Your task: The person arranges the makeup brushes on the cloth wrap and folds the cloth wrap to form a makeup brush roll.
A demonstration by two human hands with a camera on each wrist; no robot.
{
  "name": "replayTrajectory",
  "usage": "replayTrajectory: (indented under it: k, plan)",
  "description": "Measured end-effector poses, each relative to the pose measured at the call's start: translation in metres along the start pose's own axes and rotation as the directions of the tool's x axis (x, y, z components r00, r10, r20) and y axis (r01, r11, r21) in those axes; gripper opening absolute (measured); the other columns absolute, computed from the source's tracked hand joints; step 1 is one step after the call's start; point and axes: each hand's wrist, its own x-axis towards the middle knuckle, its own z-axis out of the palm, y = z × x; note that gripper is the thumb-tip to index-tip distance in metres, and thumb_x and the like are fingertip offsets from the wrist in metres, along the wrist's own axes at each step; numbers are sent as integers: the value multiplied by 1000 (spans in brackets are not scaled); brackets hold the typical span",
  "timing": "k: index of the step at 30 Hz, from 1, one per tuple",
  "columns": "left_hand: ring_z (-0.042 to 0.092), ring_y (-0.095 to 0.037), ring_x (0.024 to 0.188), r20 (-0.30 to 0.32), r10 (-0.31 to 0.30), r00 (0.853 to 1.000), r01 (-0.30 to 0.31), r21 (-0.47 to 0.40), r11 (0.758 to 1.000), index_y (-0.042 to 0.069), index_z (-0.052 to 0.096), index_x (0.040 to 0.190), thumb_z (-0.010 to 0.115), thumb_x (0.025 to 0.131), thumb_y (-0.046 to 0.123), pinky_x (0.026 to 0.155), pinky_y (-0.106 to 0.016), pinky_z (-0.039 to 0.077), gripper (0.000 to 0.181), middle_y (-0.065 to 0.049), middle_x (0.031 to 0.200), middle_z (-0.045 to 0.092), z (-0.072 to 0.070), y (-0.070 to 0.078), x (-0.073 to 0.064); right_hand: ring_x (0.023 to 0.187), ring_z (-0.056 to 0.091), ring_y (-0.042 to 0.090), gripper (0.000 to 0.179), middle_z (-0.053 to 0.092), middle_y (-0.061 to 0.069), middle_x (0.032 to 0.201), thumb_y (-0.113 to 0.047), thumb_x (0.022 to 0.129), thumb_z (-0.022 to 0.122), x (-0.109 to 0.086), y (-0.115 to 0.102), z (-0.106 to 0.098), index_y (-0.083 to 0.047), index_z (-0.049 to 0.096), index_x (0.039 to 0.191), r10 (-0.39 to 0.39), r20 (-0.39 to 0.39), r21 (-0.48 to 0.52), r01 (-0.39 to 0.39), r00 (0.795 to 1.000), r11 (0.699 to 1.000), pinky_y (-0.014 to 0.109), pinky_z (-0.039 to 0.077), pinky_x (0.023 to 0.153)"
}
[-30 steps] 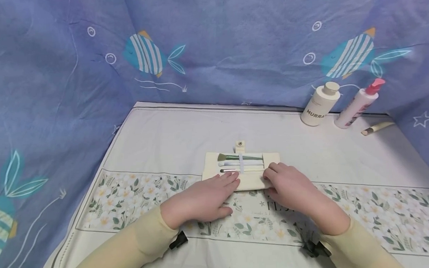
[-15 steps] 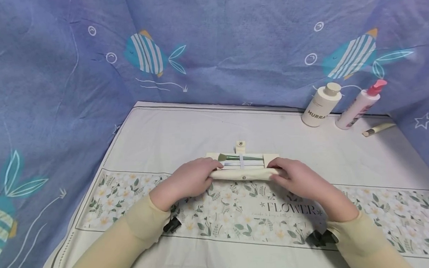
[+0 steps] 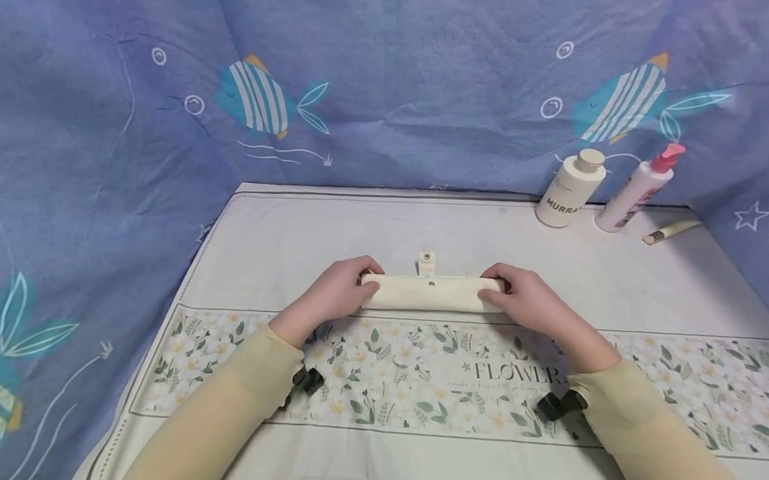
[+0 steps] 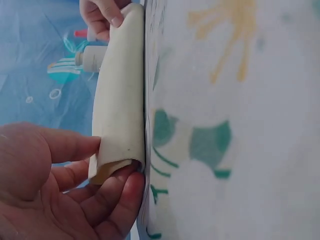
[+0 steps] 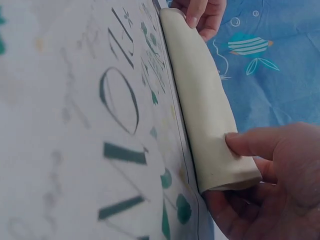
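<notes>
A cream brush roll lies folded over on the table, its brushes now hidden inside. From its far edge sticks up a small strap with a snap. My left hand pinches the left end, thumb on the front; in the left wrist view the thumb presses the outer face and fingers curl at the open end of the roll. At the right end, my right hand holds the roll the same way. The right wrist view shows that thumb on the cream surface with fingers beneath.
A white bottle and a pink-topped pump bottle stand at the back right. Beside them lies a cream-handled brush. A tablecloth with a floral band covers the table; a blue fish-print curtain hangs behind.
Both hands have lifted the near flap of the brush roll and folded it away from me over the brushes, covering them. The hands have moved to the roll's two ends.
</notes>
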Motion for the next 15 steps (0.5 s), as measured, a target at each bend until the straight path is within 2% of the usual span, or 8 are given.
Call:
replayTrajectory:
  k: [5, 7, 9, 11, 12, 13, 15]
  plan:
    - [60, -21, 85, -5, -28, 1000, 28, 36, 999, 14, 66, 124, 56, 105, 20, 80, -40, 51, 22, -5, 102, 68, 2, -1, 9, 73, 49, 20, 24, 57, 5, 83, -24, 100, 70, 10, 2, 2, -7, 68, 116, 34, -13, 7, -34, 999, 999, 35, 41, 67]
    - [63, -23, 90, -6, -32, 999, 33, 64, 997, 13, 65, 123, 55, 105, 19, 84, -41, 53, 22, -7, 106, 70, 2, 1, 12, 72, 48, 20, 25, 56, 5, 82, -25, 100, 70, 13, 1, 1, -6, 67, 117, 56, -5, 13, -56, 998, 998, 35, 41, 66]
    - [67, -25, 97, -27, -33, 999, 36, 142, 989, 12, 65, 125, 54, 104, 17, 87, -43, 55, 24, -9, 113, 70, 2, 6, 13, 72, 48, 20, 26, 56, 5, 82, -25, 99, 69, 16, 0, 0, -4, 67, 116, 68, -3, 10, -68, 998, 998, 34, 41, 66]
    - [67, -25, 95, -57, -25, 998, 39, 269, 962, 13, 64, 127, 53, 104, 15, 80, -42, 58, 26, -8, 118, 68, 5, 13, 9, 71, 48, 20, 27, 55, 4, 80, -26, 98, 70, 18, -1, 0, -4, 67, 114, 77, -4, 1, -77, 997, 997, 34, 41, 65]
    - [67, -25, 94, -73, -17, 997, 41, 342, 939, 13, 64, 128, 53, 103, 13, 77, -43, 58, 27, -8, 119, 67, 7, 18, 7, 70, 47, 19, 27, 55, 4, 79, -26, 98, 70, 18, -1, 0, -4, 68, 113, 80, -6, -4, -80, 997, 997, 34, 40, 64]
    - [66, -26, 95, -87, 1, 996, 35, 413, 910, 13, 64, 129, 54, 103, 12, 76, -43, 58, 29, -8, 119, 66, 10, 23, 3, 68, 47, 19, 27, 54, 4, 78, -27, 97, 71, 18, -2, 0, -4, 68, 112, 82, -9, -7, -82, 997, 997, 34, 40, 64]
    - [65, -27, 102, -91, 55, 994, 2, 535, 845, 13, 63, 134, 55, 102, 11, 83, -44, 58, 33, -8, 126, 64, 18, 34, -6, 67, 47, 19, 27, 54, 4, 77, -28, 96, 71, 17, -4, 1, -5, 68, 109, 89, -18, -19, -90, 996, 996, 34, 40, 63]
